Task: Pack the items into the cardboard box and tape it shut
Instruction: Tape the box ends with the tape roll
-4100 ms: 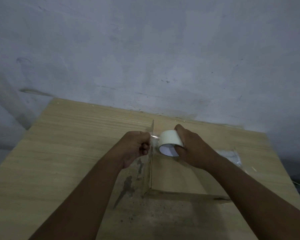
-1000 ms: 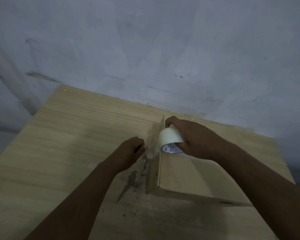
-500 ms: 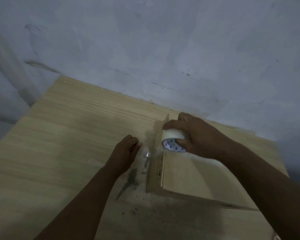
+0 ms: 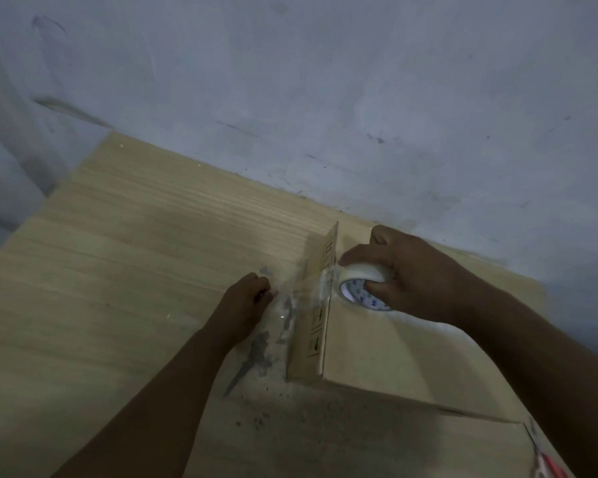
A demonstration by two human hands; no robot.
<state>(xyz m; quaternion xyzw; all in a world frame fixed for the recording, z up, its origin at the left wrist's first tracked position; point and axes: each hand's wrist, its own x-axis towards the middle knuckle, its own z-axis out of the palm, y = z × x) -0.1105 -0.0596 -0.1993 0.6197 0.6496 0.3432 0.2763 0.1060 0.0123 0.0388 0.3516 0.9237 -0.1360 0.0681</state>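
Observation:
A closed cardboard box (image 4: 387, 360) lies on the wooden table, its left side printed with small symbols. My right hand (image 4: 408, 270) grips a roll of clear tape (image 4: 359, 284) on the box's top near the left edge. A strip of tape (image 4: 297, 291) runs from the roll over that edge and down to the left. My left hand (image 4: 246, 305) pinches the strip's free end beside the box, low near the tabletop.
The wooden table (image 4: 125, 270) stands against a grey wall (image 4: 325, 81). Dark stains (image 4: 256, 357) mark the tabletop left of the box. A red and clear object (image 4: 549, 467) shows at the bottom right corner.
My right hand brought the roll down onto the box's top. My left hand drew the tape end down and left over the box's edge. The view shifted left.

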